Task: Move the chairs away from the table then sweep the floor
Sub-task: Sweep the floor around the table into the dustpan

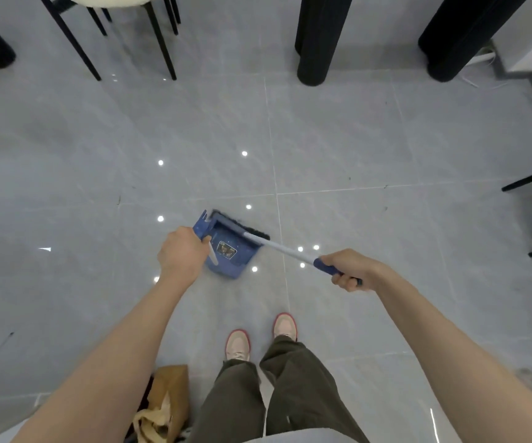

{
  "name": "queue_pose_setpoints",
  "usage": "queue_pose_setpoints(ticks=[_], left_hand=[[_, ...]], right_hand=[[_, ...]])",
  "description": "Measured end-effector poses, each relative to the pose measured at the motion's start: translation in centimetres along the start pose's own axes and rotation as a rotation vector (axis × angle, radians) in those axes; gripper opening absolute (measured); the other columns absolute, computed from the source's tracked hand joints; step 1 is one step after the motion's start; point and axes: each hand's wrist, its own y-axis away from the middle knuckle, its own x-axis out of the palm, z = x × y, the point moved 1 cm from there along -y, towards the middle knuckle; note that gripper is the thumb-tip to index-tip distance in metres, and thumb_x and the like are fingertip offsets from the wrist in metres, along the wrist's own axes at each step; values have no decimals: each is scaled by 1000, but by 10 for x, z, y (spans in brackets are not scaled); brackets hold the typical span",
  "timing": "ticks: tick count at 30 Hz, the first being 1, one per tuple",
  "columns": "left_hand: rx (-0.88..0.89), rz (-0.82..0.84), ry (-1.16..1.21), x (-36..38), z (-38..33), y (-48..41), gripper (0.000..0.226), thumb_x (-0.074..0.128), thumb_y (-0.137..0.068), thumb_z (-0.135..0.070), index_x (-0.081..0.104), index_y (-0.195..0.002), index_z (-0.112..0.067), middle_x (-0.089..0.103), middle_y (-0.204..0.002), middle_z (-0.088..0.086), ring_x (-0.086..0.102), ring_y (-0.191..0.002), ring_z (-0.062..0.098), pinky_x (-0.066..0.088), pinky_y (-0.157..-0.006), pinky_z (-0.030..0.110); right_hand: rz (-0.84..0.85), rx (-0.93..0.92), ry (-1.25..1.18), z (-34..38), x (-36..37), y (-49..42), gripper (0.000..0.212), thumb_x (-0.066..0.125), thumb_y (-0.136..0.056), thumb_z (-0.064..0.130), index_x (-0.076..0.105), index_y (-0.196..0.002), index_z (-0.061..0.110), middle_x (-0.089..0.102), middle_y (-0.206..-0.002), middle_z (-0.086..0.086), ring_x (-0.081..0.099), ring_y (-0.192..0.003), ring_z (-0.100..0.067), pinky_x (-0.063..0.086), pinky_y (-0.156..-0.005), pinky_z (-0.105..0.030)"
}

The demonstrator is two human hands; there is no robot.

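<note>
Bag: a brown paper bag (170,388) stood on the floor (386,139), just beside my left leg.
Feet: my shoes (237,344) pointed away from me, toward the dustpan.
Right grip: my right grip (351,269) was curled tight round the blue end of the broom handle.
Broom: I saw the broom (285,249) with its long axis running from my right grip up and to the left. Its white shaft sloped down to the floor, and its black bristles lay at the dustpan's far edge.
Left grip: my left grip (182,254) was wrapped round the dustpan's white handle from above.
Dustpan: the blue dustpan (239,262) sat on the floor ahead of my feet, between my two hands. Its mouth faced away from me toward the bristles, and a comb of teeth stood at its left corner.
Label: a small dark sticker (226,249) sat on the pan's back. I could not read its writing.
Chair: a black-legged chair (159,36) with a pale seat stood far left.
Desk: two thick black desk legs (317,43) stood far off, well apart from the dustpan.
</note>
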Motion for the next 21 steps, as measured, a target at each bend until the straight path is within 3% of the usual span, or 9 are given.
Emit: queue_pose_setpoints(ticks=[2, 5, 8, 12, 16, 21], left_hand=[[-11, 7, 15, -2, 6, 4, 33, 60, -88, -33, 65, -96, -2, 68, -94, 20, 65, -88, 39, 51, -71, 37], [33, 24, 8, -10, 19, 9, 30, 60, -88, -33, 65, -88, -3, 69, -89, 19, 65, -84, 37, 45, -65, 32], [113, 58, -60, -18, 32, 15, 31, 60, -88, -37, 64, -79, -8, 68, -81, 16, 65, -80, 35, 42, -62, 28], [174, 106, -120, -26, 44, 21, 38, 62, -85, -39, 48, -60, -13, 55, -66, 6, 65, -77, 33, 39, -59, 26], [229, 137, -191, -31, 46, 27, 31, 62, -84, -38, 55, -72, -11, 61, -74, 8, 61, -73, 28, 41, -60, 26], [262, 173, -269, -20, 50, 37, 34, 62, -85, -39, 65, -87, -6, 69, -90, 15, 66, -87, 33, 49, -67, 31]], right_hand=[[-4, -13, -51, -7, -5, 22, 33, 49, -95, 25, 57, -119, 5, 34, -61, -3, 19, -31, -6, 15, -31, -13], [-28, -77, -84, -19, 3, 54, 42, 46, -98, 28, 50, -132, 4, 35, -61, -4, 20, -32, -6, 18, -29, -15], [-72, -124, -101, -27, 19, 73, 40, 40, -100, 29, 52, -130, 6, 35, -60, -4, 21, -35, -8, 19, -31, -14], [-154, -178, -82, -33, 43, 77, 34, 32, -102, 26, 52, -128, 17, 33, -62, -5, 22, -41, -10, 18, -33, -15], [-240, -176, 32, -49, 50, 57, 21, 29, -97, 12, 50, -95, 7, 33, -57, -6, 24, -43, -16, 20, -42, -22], [-295, -92, 91, -76, 53, 42, 18, 32, -99, 15, 45, -88, 8, 43, -59, -6, 41, -46, -19, 35, -45, -24]])
